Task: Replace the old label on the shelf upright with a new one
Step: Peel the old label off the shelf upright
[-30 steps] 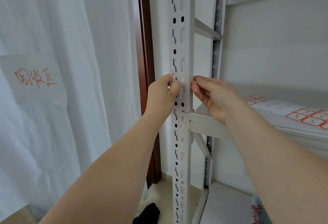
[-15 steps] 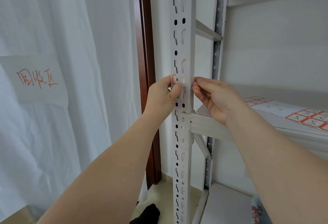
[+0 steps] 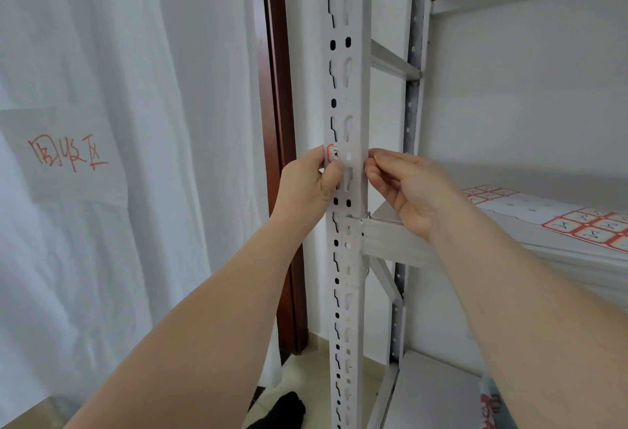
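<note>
A paper sign with red handwriting is hanging at left. The left hand is gripping the shelf upright, its thumb pressing just under the red-bordered label on its front face. The right hand is pinching at the upright's right edge, seemingly the label's other end. Whether this label is coming off or going on I cannot tell. With the label sheet lying on the shelf at right, the swap is looking unfinished.
</note>
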